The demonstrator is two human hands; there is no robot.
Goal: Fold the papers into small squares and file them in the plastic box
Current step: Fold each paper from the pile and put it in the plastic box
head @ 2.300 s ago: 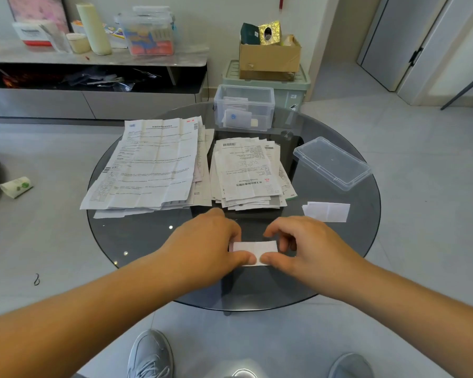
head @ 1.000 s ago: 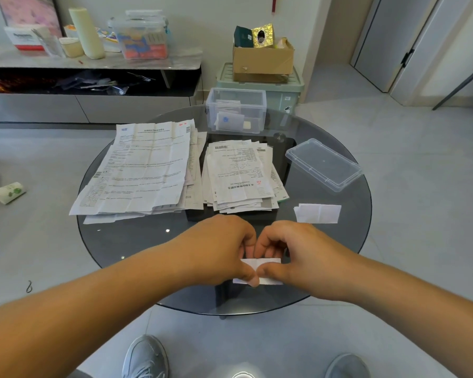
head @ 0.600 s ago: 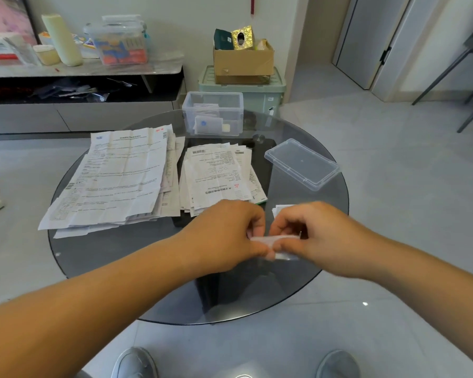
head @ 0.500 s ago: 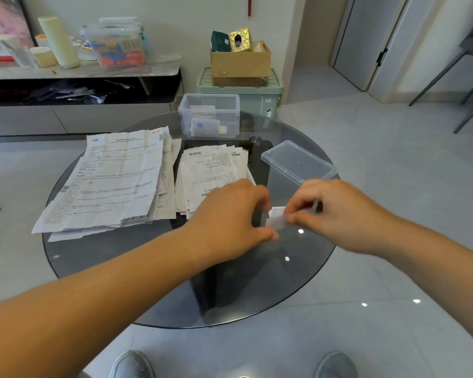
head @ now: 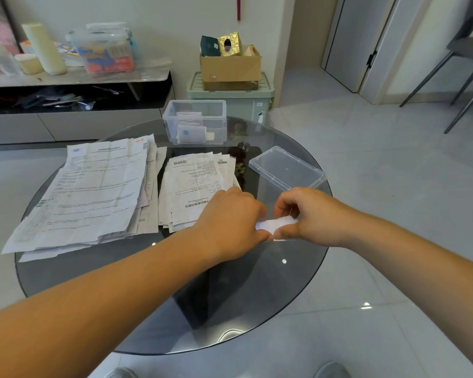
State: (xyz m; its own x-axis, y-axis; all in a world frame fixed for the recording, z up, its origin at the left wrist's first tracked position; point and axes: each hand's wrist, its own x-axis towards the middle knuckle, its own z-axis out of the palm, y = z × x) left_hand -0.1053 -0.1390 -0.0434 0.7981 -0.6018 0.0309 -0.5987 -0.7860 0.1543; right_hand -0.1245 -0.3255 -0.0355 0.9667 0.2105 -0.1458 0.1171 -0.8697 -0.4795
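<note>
White paper, folded down to a narrow strip point(head: 277, 224), is held just above the worktop point(head: 148, 296), towards its right side. The left hand point(head: 230, 216) pinches the strip's left end. The right hand point(head: 309, 214) pinches the right end, fingers curled over it. Both hands are clamped on the one piece and sit close together.

Assessment: folding is in hand, filing is not yet begun. The strip reads as oblong, not square, so the next move calls for one more fold end to end, a firm crease, then a carry to the plastic box point(head: 195, 122) at the far edge.

The box is clear, rigid and rectangular, open, with a few folded pieces inside. Its lid point(head: 286, 169) lies apart, right of the small stack point(head: 197, 184). A large stack point(head: 93, 192) lies to the left. Both stacks are thin printed sheets, creased and unevenly fanned. The worktop is round, dark, glossy glass, likely slippery under loose paper.
</note>
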